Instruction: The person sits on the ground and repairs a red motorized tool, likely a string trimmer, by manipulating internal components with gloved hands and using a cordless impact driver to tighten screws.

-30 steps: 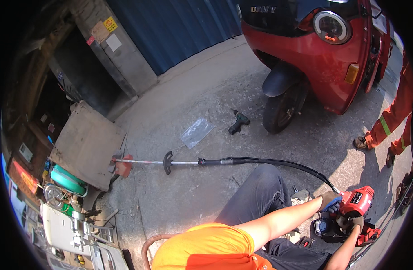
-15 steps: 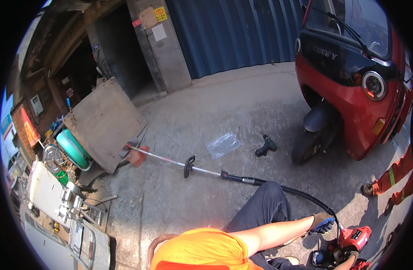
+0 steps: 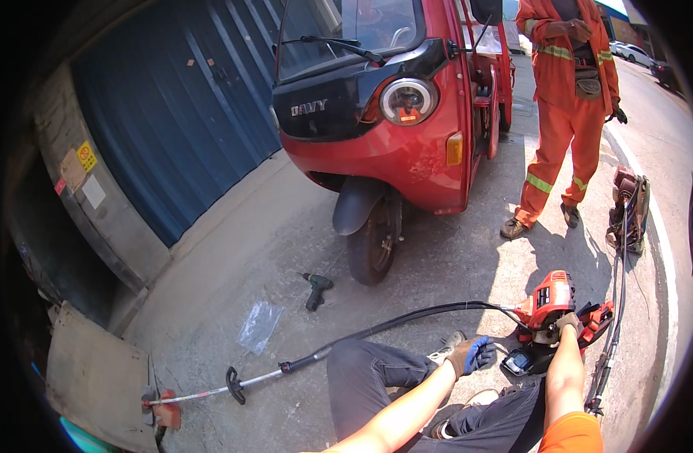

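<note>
A backpack brush cutter lies across the ground: its red engine (image 3: 551,296) is at the right, with a black flexible shaft (image 3: 437,308) running left to a silver pole (image 3: 263,377). My right hand (image 3: 567,322), gloved, is closed against the near side of the engine, its fingertips partly hidden. In a brown and blue glove, my left hand (image 3: 473,355) hovers left of the engine, fingers loosely apart and holding nothing. A small dark box with a pale face (image 3: 517,362) sits between my hands, below the engine. Red and black straps (image 3: 594,321) lie beside the engine.
Beyond the shaft lie a cordless drill (image 3: 316,290) and a clear plastic bag (image 3: 260,326). A red three-wheeler (image 3: 376,158) stands ahead. A person in orange workwear (image 3: 561,143) stands at the right, near another backpack machine (image 3: 627,208). A board (image 3: 97,381) leans at the left.
The view has swung right, bringing the standing person and second machine into sight. My left hand has moved away from the shaft's engine end; my right hand stays at the engine.
</note>
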Demonstrator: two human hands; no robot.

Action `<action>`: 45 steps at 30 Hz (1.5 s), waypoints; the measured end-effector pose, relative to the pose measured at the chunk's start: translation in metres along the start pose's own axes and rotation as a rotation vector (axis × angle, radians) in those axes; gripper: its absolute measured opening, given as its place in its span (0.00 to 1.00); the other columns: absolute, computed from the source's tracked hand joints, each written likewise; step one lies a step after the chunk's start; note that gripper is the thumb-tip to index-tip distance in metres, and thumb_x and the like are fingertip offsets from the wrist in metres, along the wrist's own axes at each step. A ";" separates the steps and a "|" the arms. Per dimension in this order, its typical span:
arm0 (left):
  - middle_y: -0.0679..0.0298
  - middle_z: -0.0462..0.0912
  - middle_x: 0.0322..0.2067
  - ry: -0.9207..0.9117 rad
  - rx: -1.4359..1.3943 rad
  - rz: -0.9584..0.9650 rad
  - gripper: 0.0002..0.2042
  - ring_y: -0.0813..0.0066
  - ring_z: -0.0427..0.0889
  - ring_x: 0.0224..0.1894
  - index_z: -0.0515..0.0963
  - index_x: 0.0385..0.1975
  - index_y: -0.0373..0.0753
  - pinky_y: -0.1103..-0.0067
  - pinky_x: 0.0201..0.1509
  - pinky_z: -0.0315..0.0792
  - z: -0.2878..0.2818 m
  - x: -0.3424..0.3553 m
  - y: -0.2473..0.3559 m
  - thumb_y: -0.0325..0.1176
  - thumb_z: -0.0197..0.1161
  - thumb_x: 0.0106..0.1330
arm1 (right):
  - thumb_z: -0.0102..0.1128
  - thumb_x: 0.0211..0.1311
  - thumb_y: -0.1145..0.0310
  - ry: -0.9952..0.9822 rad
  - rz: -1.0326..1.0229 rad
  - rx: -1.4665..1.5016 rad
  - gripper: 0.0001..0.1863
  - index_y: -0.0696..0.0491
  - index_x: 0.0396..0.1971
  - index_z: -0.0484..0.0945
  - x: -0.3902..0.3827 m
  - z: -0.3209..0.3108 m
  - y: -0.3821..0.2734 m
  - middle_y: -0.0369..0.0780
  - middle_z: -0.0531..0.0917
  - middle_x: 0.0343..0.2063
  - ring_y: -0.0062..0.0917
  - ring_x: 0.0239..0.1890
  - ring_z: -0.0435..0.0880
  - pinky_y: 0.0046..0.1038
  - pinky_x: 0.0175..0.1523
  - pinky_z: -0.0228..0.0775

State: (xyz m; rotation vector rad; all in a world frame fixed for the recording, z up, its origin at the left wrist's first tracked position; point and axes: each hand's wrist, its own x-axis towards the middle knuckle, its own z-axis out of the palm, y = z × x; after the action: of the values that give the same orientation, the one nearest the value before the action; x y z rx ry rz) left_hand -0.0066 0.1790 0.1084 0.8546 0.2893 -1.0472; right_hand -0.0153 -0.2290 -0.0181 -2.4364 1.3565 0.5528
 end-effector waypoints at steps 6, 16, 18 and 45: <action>0.65 0.86 0.39 -0.166 -0.079 -0.048 0.13 0.77 0.84 0.32 0.78 0.49 0.39 0.82 0.35 0.80 0.017 0.032 -0.030 0.38 0.53 0.73 | 0.73 0.46 0.56 0.104 0.021 0.018 0.40 0.62 0.57 0.71 0.081 -0.018 0.002 0.49 0.77 0.57 0.36 0.58 0.79 0.32 0.58 0.74; 0.65 0.86 0.37 -0.034 -0.013 -0.098 0.11 0.76 0.82 0.28 0.79 0.45 0.41 0.82 0.32 0.79 0.021 0.029 -0.046 0.38 0.54 0.72 | 0.49 0.67 0.59 0.010 -0.205 -0.325 0.26 0.61 0.58 0.74 0.054 -0.008 -0.029 0.52 0.72 0.62 0.49 0.63 0.71 0.48 0.63 0.66; 0.65 0.85 0.36 0.101 -0.011 -0.106 0.11 0.76 0.82 0.27 0.79 0.46 0.41 0.81 0.31 0.79 0.002 0.009 -0.046 0.37 0.55 0.72 | 0.50 0.67 0.61 -0.212 -0.547 -0.829 0.24 0.60 0.57 0.75 0.021 0.000 -0.054 0.50 0.75 0.60 0.49 0.60 0.75 0.50 0.59 0.69; 0.65 0.84 0.41 0.111 -0.044 -0.185 0.14 0.78 0.83 0.32 0.76 0.52 0.40 0.83 0.35 0.80 -0.046 0.023 -0.093 0.38 0.49 0.75 | 0.65 0.52 0.60 -0.146 -0.260 -0.010 0.25 0.59 0.48 0.81 -0.087 -0.068 -0.076 0.51 0.81 0.51 0.36 0.56 0.80 0.35 0.59 0.74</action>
State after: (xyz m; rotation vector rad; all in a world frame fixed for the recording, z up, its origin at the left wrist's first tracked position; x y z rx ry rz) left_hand -0.0662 0.1773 0.0197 0.8592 0.4914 -1.1623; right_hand 0.0210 -0.1555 0.0878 -2.4737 0.9631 0.6556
